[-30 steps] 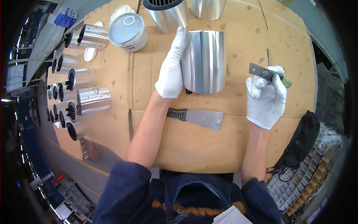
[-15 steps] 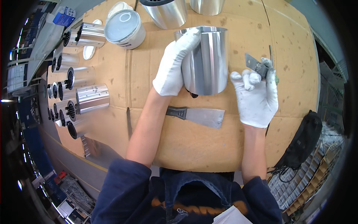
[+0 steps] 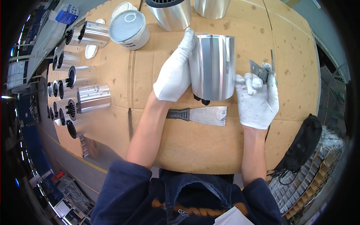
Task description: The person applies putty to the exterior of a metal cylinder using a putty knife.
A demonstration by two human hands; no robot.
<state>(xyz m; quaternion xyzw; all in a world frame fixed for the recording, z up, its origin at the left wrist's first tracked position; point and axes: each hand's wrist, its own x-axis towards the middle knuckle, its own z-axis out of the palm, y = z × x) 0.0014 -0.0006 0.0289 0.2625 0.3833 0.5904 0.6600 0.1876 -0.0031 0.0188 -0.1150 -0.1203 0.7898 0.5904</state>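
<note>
My left hand [image 3: 173, 71], in a white glove, is closed on the left side of a shiny metal cylinder [image 3: 213, 67]. Its rim faces away from me, and small black parts [image 3: 201, 99] show under its near end. My right hand [image 3: 258, 95], gloved in white with grey smudges, pinches a small dark scraper blade [image 3: 258, 70] between thumb and fingers. Its curled fingers are close beside the cylinder's right side; whether they touch it I cannot tell. Below the cylinder a wide putty knife [image 3: 206, 115] with a black handle lies on the cardboard, partly behind my left forearm.
Cardboard [image 3: 187, 146] covers the table. Several metal cylinders with black grilles [image 3: 93, 98] lie along the left side. A lidded white bucket [image 3: 129, 30] and larger cylinders [image 3: 170, 15] stand at the back. A black pouch [image 3: 302, 140] rests at the right edge; a thin rod [image 3: 272, 60] lies far right.
The cylinder has moved slightly right and toward me, and turned in my left hand so that its top opening shows less. My right hand with the scraper blade has shifted only a little.
</note>
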